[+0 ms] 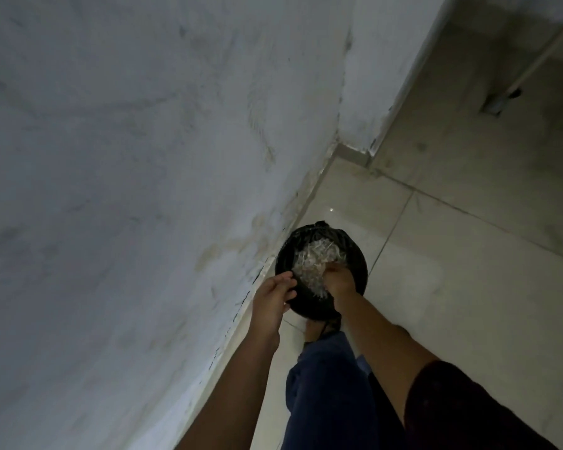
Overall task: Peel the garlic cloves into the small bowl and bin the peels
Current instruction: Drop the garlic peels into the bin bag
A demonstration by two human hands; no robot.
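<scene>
Most of the view is a stained wall point(127, 157) on the left and tiled floor point(468, 254) on the right, so open room lies only rightward. At the wall's foot stands the black-lined bin point(359, 254); the binning step looks nearly done. The left hand point(273, 297) sits at the near rim, its fingers bent together; whether they pinch the liner I cannot tell. The right hand point(338, 277) dips inside, fingers buried among peels point(309, 254), grip unclear. Next, probably shake both hands clean without tipping the bin.

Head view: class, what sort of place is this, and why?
Probably an indoor room corner: glossy pale floor tiles, a stained white plastered wall, and a round bin lined with black plastic.
</scene>
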